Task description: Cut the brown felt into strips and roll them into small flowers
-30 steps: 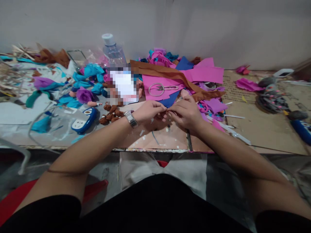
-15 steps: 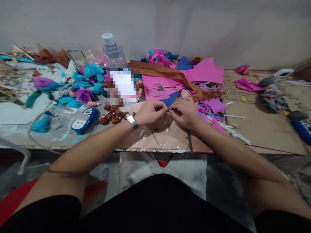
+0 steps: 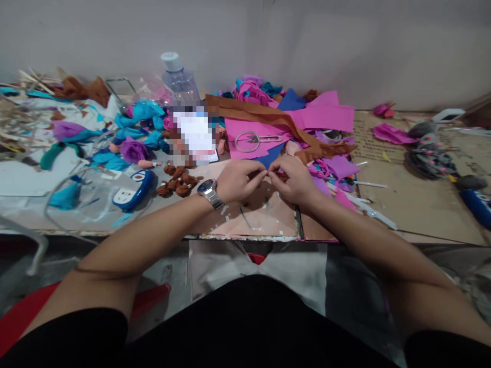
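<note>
My left hand (image 3: 238, 180), with a metal watch (image 3: 210, 191) at the wrist, and my right hand (image 3: 294, 180) meet fingertip to fingertip over the table's near middle. Both are closed in a pinch on a small brown paper piece (image 3: 279, 176) between them; most of it is hidden by the fingers. A cluster of small brown paper buds (image 3: 177, 183) lies just left of my left hand. A long brown paper strip (image 3: 268, 116) runs across pink paper sheets (image 3: 326, 116) behind my hands.
Scissors (image 3: 253, 139) lie on the pink paper. A plastic bottle (image 3: 177, 79) stands at the back. Blue and purple paper flowers (image 3: 132, 148) and a blue power strip (image 3: 132, 191) fill the left side. A dark bundle (image 3: 427, 153) lies on cardboard at the right.
My hands have drawn slightly closer to me and my left wrist has rolled, turning the watch face up. Both still pinch the brown piece.
</note>
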`<state>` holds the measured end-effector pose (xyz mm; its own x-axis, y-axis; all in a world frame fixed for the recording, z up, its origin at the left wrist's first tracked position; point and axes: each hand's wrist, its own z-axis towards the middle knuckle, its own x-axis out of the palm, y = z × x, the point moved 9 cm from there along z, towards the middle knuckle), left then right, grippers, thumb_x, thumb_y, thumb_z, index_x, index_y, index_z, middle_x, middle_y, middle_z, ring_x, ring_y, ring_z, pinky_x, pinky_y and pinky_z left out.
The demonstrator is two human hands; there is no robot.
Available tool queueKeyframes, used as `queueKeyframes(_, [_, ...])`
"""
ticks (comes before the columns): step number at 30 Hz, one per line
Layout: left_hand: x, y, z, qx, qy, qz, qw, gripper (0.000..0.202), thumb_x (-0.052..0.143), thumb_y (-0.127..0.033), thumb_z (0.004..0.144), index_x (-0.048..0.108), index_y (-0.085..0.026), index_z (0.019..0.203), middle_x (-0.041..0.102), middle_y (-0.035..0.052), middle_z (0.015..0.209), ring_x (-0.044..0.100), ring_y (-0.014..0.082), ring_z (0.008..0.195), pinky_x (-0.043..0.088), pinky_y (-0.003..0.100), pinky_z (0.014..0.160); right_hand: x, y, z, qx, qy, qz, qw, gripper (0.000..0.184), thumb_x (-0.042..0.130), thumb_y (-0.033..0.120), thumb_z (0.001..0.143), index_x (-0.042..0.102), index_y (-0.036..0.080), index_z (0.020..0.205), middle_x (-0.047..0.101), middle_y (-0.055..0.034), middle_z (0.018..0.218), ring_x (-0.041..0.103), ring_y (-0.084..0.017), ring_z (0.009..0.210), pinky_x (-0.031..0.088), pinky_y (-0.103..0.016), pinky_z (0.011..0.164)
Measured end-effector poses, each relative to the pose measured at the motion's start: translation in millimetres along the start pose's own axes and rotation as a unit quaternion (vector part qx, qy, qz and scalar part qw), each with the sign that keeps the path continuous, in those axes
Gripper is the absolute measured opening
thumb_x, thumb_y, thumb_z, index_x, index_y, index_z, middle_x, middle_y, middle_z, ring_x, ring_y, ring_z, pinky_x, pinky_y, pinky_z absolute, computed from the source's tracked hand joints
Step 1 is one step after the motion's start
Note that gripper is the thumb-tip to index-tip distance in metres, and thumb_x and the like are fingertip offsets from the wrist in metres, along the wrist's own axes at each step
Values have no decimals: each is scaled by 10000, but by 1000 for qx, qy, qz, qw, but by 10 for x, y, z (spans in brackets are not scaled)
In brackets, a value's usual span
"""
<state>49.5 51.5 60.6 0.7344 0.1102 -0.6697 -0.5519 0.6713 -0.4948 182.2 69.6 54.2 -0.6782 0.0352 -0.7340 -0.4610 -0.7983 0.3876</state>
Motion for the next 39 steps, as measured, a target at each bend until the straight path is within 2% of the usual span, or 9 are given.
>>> queueKeyframes(6, [44,-30,-21,33,2,34,999,272,581,-344,1043,774,-185,936,794,43,869,681,158,730,456,291,698,37,-42,-6,9,-1,19,1000,108,565,299,980,590,234,897,675,-44,846,604,-238,837,400,-396,816])
queueKeyframes(11, [16,-10,-10,-3,-1,2,1000,249,602,-342,1025,780,-183,955,789,28,840,666,142,692,466,278,694,14,-33,-6,4,-14,26,1000,107,572,296,979,597,235,895,680,-41,848,613,-236,833,415,-390,805])
queueKeyframes(16, [-8,44,3,-41,9,-13,999,254,613,-355,1003,787,-179,946,783,27,805,654,137,670,465,268,692,-45,5,-4,7,-19,31,999,137,610,342,1012,646,240,928,729,-46,898,655,-242,883,447,-407,868])
queueKeyframes(21, [17,53,2,-36,26,-12,999,307,586,-399,1022,788,-182,942,783,30,802,644,139,662,453,274,684,-40,2,-2,8,-5,25,1000,147,589,339,1026,645,238,934,724,-49,894,637,-240,865,444,-408,850])
queueKeyframes(29, [16,68,8,-55,31,-38,997,261,614,-359,990,796,-176,950,796,30,836,659,138,692,471,265,703,9,-28,-3,-6,7,16,1000,140,550,323,1009,587,234,908,635,-37,815,579,-228,798,403,-390,791])
queueKeyframes(39, [16,47,9,-54,29,-49,997,243,626,-342,981,795,-174,931,793,22,821,657,130,673,474,263,695,1,-33,-2,2,3,28,1000,131,553,315,994,575,238,891,643,-32,816,581,-218,786,407,-374,769])
